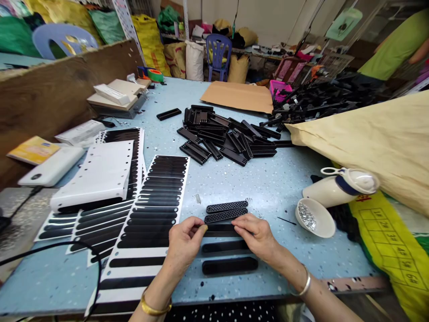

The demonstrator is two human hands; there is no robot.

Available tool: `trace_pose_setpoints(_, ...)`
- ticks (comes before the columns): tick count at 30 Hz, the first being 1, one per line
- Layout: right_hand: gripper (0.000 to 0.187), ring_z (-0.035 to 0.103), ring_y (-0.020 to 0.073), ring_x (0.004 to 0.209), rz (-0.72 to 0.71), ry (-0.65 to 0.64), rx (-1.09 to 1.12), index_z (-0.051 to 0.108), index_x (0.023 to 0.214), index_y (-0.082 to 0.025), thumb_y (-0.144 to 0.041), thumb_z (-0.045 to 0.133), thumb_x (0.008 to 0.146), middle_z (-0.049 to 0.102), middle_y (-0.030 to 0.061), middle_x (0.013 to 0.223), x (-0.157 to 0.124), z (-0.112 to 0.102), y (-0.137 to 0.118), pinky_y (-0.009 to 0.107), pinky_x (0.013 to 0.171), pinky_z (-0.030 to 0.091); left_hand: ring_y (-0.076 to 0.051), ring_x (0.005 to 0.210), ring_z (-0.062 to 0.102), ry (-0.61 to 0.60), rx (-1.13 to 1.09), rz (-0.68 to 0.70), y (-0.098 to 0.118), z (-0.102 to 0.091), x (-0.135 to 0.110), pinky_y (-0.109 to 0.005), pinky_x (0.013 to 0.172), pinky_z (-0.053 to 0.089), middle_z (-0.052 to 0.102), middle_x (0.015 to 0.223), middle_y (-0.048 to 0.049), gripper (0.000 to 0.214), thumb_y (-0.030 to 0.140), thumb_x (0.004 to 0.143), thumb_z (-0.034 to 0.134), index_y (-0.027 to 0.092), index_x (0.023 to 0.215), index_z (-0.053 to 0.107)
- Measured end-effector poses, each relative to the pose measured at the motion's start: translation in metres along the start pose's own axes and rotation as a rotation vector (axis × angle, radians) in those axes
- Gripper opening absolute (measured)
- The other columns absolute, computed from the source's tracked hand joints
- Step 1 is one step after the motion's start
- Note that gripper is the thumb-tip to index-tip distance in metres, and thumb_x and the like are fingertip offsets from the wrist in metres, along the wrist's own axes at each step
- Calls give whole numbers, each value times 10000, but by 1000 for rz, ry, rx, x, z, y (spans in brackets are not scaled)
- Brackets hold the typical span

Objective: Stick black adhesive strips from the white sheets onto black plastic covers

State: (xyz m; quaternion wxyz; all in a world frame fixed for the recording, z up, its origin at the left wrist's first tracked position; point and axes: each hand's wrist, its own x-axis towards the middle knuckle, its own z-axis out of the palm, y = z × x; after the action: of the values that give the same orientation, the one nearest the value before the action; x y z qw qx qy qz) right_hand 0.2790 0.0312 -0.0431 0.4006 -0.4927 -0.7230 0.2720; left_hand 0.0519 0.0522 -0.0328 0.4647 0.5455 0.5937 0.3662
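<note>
My left hand (186,239) pinches the left end of a black strip (220,230), and the fingers of my right hand (256,235) close on its right end. The strip lies level between them, just above the table. Beyond it are two black bars with a lattice pattern (226,211), side by side. Two smooth dark bars with rounded ends (229,266) lie nearer to me. Left of my left hand, a white sheet of black strip stickers (152,203) spreads across the table, with bare white gaps in its lower part.
A heap of black bars (221,134) lies mid-table. More sticker sheets (100,170) are stacked at left. At right stand a white bowl of small metal parts (323,223) and a cream lidded cup (323,190). Cardboard (237,95) lies behind; a person in green stands far right.
</note>
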Motion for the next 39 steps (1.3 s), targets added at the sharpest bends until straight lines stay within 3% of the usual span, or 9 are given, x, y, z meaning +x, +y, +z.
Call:
trace_pose_setpoints(3, 239, 716, 191, 782, 51, 45, 7, 768, 964, -199, -165, 536, 920, 764, 71, 858, -3, -12, 1, 328, 707, 589, -127, 483, 514, 4, 9, 2, -1, -1, 0, -242, 480, 397, 602, 537, 1, 200, 354, 725, 641, 167, 678, 696)
trace_pose_setpoints(7, 201, 727, 190, 719, 262, 161, 50, 747, 926, -188, -223, 549, 917, 764, 68, 820, -13, -29, 5, 297, 631, 583, -133, 491, 518, 0, 15, 10, -1, -1, 2, -251, 496, 405, 592, 529, 1, 217, 373, 721, 630, 171, 671, 690)
trace_pose_setpoints(11, 186, 666, 170, 552, 374, 186, 53, 733, 881, -165, -308, 616, 858, 715, 48, 671, -19, -20, 8, 263, 489, 521, -138, 496, 518, -16, 25, 6, -1, -2, 4, -258, 505, 404, 586, 529, 2, 228, 387, 707, 625, 170, 664, 681)
trace_pose_setpoints(15, 151, 587, 147, 514, 323, 174, -37, 728, 755, -164, -313, 709, 769, 659, 36, 634, -15, -4, 7, 264, 493, 475, -137, 492, 508, -24, 14, 5, 0, -2, 5, -256, 497, 395, 573, 530, 7, 230, 395, 702, 618, 175, 655, 662)
trace_pose_setpoints(23, 277, 517, 125, 488, 260, 148, -90, 629, 574, -184, -339, 644, 803, 582, 2, 534, -5, -3, 12, 241, 480, 377, -142, 484, 511, -13, 35, 62, -5, -1, 5, -261, 502, 398, 562, 508, 16, 218, 385, 708, 611, 182, 640, 653)
trace_pose_setpoints(29, 485, 451, 114, 464, 256, 153, -133, 501, 473, -198, -455, 545, 881, 501, -12, 476, -3, -2, 15, 250, 474, 340, -144, 493, 508, -10, 47, 88, -5, 0, 4, -256, 510, 394, 561, 507, 19, 214, 379, 715, 592, 190, 629, 642)
trace_pose_setpoints(34, 561, 484, 120, 451, 292, 125, -159, 575, 542, -190, -487, 399, 984, 516, -13, 458, -2, -9, 9, 234, 455, 369, -131, 465, 459, -31, 66, 98, -1, 2, 0, -245, 495, 355, 523, 478, 34, 198, 347, 729, 592, 197, 606, 632)
trace_pose_setpoints(36, 504, 521, 130, 494, 297, 119, -187, 616, 585, -188, -530, 498, 935, 566, -2, 517, -2, -6, 5, 239, 484, 396, -130, 454, 445, -34, 76, 100, 0, 2, -2, -243, 490, 338, 510, 463, 39, 191, 338, 732, 595, 199, 608, 634)
trace_pose_setpoints(39, 459, 542, 142, 542, 265, 131, -349, 597, 555, -203, -599, 710, 758, 596, 3, 575, -2, 5, 2, 249, 523, 406, -136, 468, 457, -44, 89, 112, 1, 1, -1, -245, 506, 335, 517, 464, 37, 178, 318, 727, 601, 201, 597, 638)
